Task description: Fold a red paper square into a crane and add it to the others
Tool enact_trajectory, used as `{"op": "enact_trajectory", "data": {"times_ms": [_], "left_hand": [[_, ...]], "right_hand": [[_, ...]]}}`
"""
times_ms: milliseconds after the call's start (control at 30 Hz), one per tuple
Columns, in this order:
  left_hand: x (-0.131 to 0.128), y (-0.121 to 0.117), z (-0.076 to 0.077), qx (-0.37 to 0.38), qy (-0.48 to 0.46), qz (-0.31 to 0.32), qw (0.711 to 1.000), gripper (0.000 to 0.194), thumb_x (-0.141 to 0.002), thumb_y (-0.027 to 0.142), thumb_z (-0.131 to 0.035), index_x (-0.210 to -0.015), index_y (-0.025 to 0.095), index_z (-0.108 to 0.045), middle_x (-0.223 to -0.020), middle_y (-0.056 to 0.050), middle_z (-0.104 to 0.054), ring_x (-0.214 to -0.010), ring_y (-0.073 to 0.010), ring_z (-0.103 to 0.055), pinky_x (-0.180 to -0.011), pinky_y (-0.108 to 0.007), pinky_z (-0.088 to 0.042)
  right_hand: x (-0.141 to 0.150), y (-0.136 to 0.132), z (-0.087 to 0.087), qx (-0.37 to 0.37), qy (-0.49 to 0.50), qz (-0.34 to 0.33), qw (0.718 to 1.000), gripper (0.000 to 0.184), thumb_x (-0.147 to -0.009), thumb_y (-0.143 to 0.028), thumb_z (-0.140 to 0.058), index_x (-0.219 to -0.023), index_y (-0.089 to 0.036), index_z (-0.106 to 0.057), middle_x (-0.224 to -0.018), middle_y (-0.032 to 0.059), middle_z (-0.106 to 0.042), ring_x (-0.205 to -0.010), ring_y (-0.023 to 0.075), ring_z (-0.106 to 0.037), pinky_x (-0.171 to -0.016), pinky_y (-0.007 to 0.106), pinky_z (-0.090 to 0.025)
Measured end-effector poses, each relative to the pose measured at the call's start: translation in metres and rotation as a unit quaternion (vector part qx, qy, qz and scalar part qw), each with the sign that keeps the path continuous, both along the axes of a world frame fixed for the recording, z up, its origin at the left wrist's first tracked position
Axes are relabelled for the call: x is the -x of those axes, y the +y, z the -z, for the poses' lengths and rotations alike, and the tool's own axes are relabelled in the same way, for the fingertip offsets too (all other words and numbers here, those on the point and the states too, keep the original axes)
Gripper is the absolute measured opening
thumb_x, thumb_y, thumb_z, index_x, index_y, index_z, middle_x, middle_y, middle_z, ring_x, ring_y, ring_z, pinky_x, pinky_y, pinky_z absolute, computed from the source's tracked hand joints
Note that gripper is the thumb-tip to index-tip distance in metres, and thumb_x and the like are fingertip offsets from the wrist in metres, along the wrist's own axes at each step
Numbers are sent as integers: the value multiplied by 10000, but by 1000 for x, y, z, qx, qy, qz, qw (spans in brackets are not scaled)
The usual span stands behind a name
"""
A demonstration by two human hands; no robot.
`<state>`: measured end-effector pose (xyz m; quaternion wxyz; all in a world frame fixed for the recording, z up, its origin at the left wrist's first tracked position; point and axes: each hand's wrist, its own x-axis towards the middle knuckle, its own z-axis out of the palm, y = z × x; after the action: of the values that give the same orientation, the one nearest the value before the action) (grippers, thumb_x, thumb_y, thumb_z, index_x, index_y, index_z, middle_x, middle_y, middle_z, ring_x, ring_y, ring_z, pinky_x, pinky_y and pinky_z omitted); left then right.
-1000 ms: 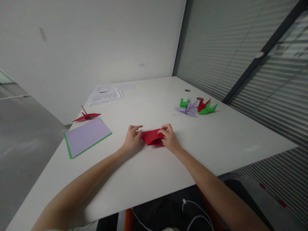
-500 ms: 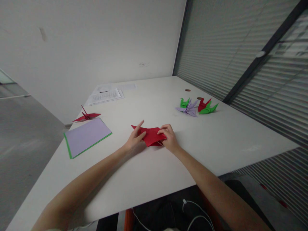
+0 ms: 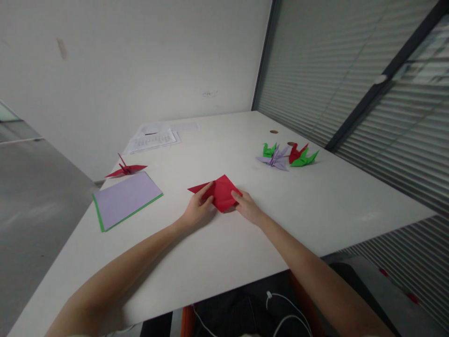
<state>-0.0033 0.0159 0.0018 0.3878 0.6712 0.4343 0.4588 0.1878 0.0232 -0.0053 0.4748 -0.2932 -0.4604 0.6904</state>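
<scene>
Between my hands, just above or on the white table (image 3: 168, 271), is a partly folded piece of red origami paper (image 3: 223, 193). Its left end runs out to a sharp point, and the right part spreads into a diamond shape. My left hand (image 3: 199, 206) grips the left part between thumb and fingers. At the right corner, my right hand (image 3: 246, 206) pinches the paper with the thumb on top; its other fingers are mostly hidden underneath.
A stack of lilac and green paper (image 3: 128, 199) lies to the left, with a red paper crane (image 3: 126, 169) behind it. Several folded birds, including a lilac crane (image 3: 275, 158), stand at the back right. Printed sheets (image 3: 154, 139) lie at the far left.
The red paper has opened from a narrow flattened form into a diamond on its right side. My right hand's fingers went from on top to beneath, thumb now above.
</scene>
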Motion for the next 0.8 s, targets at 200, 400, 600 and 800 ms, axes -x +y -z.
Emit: {"op": "enact_trajectory", "data": {"times_ms": [200,400,600,800], "left_hand": [[2,-3,2,38,7,75,996,601,-862,301,-558,-1410,126,-382,-1285,-149,-583,-1016,-230,-637,-896,-374,-528],[11,6,9,37,-29,135,990,750,-757,340,-714,-1406,152,-389,-1345,-158,-528,-1132,-270,-579,-974,-417,-485],[13,6,7,29,-3,131,991,809,-699,375,-763,-1395,170,-405,-1336,-155,-538,-1141,-295,-575,-988,-457,-470],[14,4,3,-4,26,128,991,704,-709,388,-751,-1333,194,-490,-1377,-139,-506,-1209,-294,-524,-1032,-428,-426]], "right_hand": [[-4,-1,-5,83,0,38,996,264,-661,-317,-780,-846,-143,-710,-813,66,-745,-710,197,-681,-744,356,-547],[-10,-1,-10,113,37,16,993,195,-714,-272,-738,-863,-150,-710,-915,84,-749,-819,221,-685,-860,377,-525],[-14,-5,-16,130,86,-86,984,445,-876,-531,-496,-1068,-158,-644,-1076,105,-707,-1025,230,-639,-996,417,-441],[-19,-9,-20,156,99,-111,976,675,-851,-708,-319,-1114,-154,-600,-1122,133,-673,-1119,249,-589,-994,423,-432]]}}
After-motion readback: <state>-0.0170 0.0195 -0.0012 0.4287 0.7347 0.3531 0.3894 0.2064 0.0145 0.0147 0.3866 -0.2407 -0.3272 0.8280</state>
